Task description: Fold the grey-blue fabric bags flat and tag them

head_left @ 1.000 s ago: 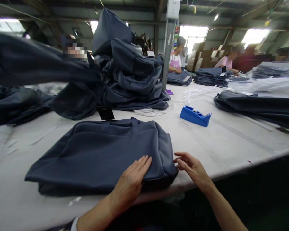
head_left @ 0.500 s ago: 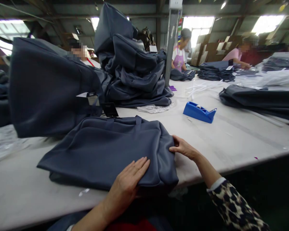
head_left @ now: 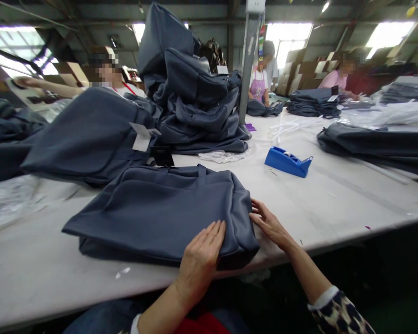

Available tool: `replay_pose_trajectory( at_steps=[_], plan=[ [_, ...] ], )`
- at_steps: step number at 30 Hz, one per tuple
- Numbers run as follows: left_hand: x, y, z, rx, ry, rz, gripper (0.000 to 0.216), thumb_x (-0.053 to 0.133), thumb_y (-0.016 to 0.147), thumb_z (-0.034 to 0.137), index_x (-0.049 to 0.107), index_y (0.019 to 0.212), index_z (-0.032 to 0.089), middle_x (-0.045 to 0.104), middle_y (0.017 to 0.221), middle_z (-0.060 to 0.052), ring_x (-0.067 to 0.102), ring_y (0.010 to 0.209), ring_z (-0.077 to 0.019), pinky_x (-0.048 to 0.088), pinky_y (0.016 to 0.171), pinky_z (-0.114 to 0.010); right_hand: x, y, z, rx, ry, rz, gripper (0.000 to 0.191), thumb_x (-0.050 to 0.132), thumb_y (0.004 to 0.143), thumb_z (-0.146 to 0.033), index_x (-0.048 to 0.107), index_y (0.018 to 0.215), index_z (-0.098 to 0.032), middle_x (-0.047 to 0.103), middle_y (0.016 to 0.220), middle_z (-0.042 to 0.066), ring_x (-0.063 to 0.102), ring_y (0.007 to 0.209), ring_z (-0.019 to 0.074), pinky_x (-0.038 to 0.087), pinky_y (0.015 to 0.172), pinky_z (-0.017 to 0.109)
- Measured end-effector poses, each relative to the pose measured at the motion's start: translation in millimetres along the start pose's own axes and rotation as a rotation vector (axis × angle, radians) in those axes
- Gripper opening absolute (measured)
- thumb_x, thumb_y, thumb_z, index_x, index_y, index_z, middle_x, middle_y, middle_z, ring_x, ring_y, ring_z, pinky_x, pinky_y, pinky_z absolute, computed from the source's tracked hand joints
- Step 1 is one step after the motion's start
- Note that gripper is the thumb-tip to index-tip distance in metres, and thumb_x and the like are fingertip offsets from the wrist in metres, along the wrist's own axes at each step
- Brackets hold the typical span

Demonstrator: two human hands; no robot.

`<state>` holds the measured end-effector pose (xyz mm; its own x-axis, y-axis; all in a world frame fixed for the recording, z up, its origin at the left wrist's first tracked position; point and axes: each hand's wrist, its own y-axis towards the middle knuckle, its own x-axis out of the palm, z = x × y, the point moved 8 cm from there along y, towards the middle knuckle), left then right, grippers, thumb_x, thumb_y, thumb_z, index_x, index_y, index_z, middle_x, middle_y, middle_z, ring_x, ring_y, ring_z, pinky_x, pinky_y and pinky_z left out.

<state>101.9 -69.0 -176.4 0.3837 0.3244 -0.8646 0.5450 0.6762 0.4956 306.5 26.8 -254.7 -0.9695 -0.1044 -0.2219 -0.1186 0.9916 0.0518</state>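
A dark blue-grey bag (head_left: 160,208) lies flat on the white table (head_left: 334,204) in front of me, with its short strap at the far edge. My left hand (head_left: 204,253) rests on the bag's near right part, fingers stretched out and lying flat. At the bag's right end, my right hand (head_left: 268,222) touches the side with its fingers extended and apart. A black tag (head_left: 163,156) stands up just behind the bag. Another blue-grey bag (head_left: 87,134), with a white tag (head_left: 141,137), lies beyond it on the left.
A tall heap of similar bags (head_left: 198,102) stands at the back beside a grey post (head_left: 249,60). A blue tape dispenser (head_left: 288,161) sits right of centre. More folded bags (head_left: 372,144) lie far right, and clear plastic (head_left: 17,199) at left. Several people are around the table.
The bag behind on the left has dropped flat, and a co-worker's arm now reaches out leftward. My left hand has slid slightly right and up; my right fingers have spread from a pinch.
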Motion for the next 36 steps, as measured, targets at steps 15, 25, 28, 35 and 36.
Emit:
replay_pose_trajectory(
  at_steps=[15, 25, 28, 35, 36],
  plan=[
    [-45.1, -119.1, -70.2, 0.024, -0.076, -0.094, 0.052, 0.022, 0.1, 0.023, 0.032, 0.151, 0.027, 0.061, 0.135, -0.006, 0.055, 0.129, -0.0171, 0.035, 0.116, -0.041, 68.2, -36.9, -32.8, -0.036, 0.154, -0.235, 0.033, 0.058, 0.089, -0.053, 0.058, 0.087, -0.02, 0.057, 0.081, -0.001, 0.053, 0.081, 0.0157, 0.044, 0.077, 0.028],
    [-60.5, -164.1, -108.1, -0.048, 0.031, -0.193, 0.047, 0.033, 0.101, 0.029, 0.039, 0.147, 0.032, 0.061, 0.135, -0.001, 0.051, 0.132, -0.0173, 0.022, 0.121, -0.044, 120.3, -52.0, -37.4, 0.057, 0.261, -0.646, 0.023, 0.067, 0.081, -0.035, 0.064, 0.098, -0.019, 0.066, 0.096, 0.001, 0.058, 0.09, 0.0187, 0.047, 0.082, 0.031],
    [-60.2, -170.5, -109.5, -0.087, 0.033, -0.236, 0.047, 0.033, 0.101, 0.031, 0.038, 0.148, 0.033, 0.057, 0.14, -0.002, 0.046, 0.136, -0.0192, 0.019, 0.121, -0.05, 126.7, -50.5, -32.5, 0.093, 0.173, -0.617, 0.019, 0.069, 0.078, -0.033, 0.063, 0.089, -0.018, 0.064, 0.084, 0.0, 0.055, 0.079, 0.0164, 0.046, 0.07, 0.026],
    [-65.3, -197.7, -129.4, -0.063, 0.071, -0.295, 0.05, 0.037, 0.098, 0.027, 0.037, 0.148, 0.034, 0.056, 0.141, -0.001, 0.049, 0.134, -0.0197, 0.029, 0.118, -0.049, 137.2, -56.2, -38.2, 0.022, 0.15, -0.617, 0.013, 0.067, 0.07, -0.022, 0.058, 0.079, -0.017, 0.052, 0.069, -0.006, 0.044, 0.064, 0.0088, 0.035, 0.057, 0.02],
    [-69.4, -201.5, -131.3, -0.059, 0.078, -0.28, 0.051, 0.037, 0.098, 0.025, 0.037, 0.148, 0.034, 0.057, 0.14, -0.001, 0.05, 0.133, -0.0191, 0.03, 0.118, -0.048, 139.2, -57.7, -40.9, 0.014, 0.152, -0.616, 0.013, 0.067, 0.07, -0.022, 0.057, 0.077, -0.017, 0.051, 0.067, -0.006, 0.043, 0.063, 0.0085, 0.034, 0.057, 0.02]
  ],
)
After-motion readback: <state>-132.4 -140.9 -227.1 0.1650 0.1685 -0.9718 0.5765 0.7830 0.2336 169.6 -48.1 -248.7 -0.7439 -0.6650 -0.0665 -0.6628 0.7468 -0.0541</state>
